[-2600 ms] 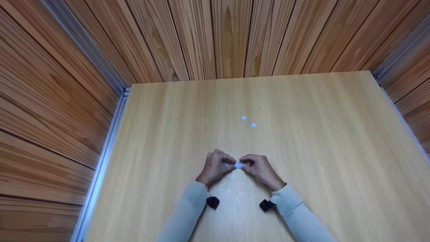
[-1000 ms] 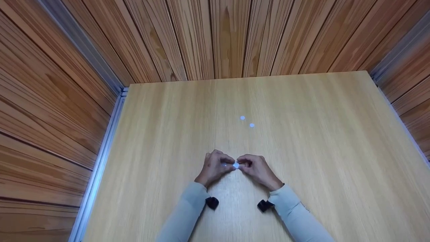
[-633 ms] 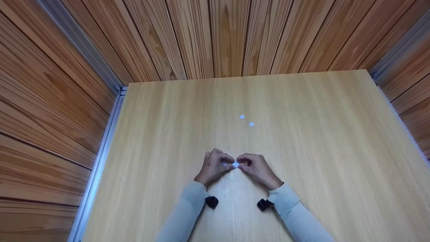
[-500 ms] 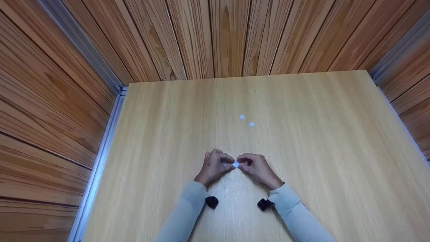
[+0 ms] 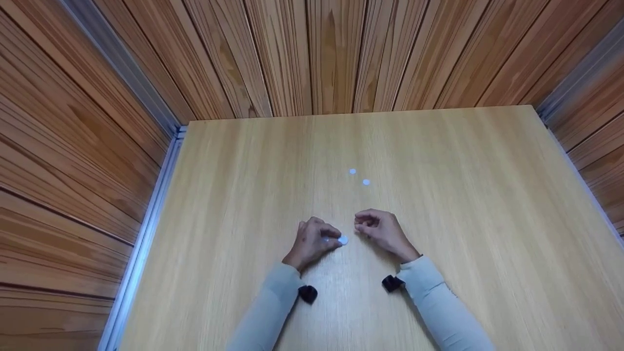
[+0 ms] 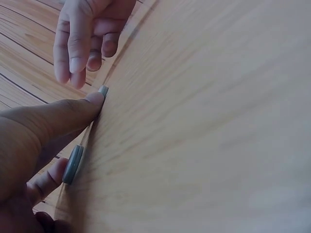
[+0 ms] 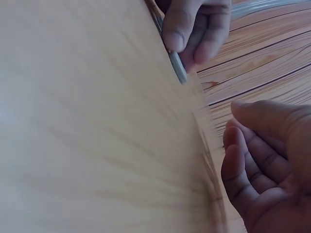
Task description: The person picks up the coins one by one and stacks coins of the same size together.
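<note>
The table (image 5: 438,195) is bearing four discs. The left hand (image 5: 312,241) is pinching the first disc (image 5: 343,240) between thumb and finger in a narrow grip. This disc is lying at the tips of the left thumb and finger, near the middle of the table's width; its broad face is pointing up. Its outline is round, and in the right wrist view its long profile is running parallel to the tabletop.

A second disc (image 6: 73,165) is lying flat beneath the left hand, just beside a fingertip; contact cannot be told. The right hand (image 5: 382,229) is hovering near the first disc but apart from it, its fingers loosely curling and leaving a narrow gap at the thumb.

Beyond both hands, a third disc (image 5: 352,171) and a fourth disc (image 5: 366,182) are lying flat, near each other but apart, the fourth sitting nearer the person and farther right.
</note>
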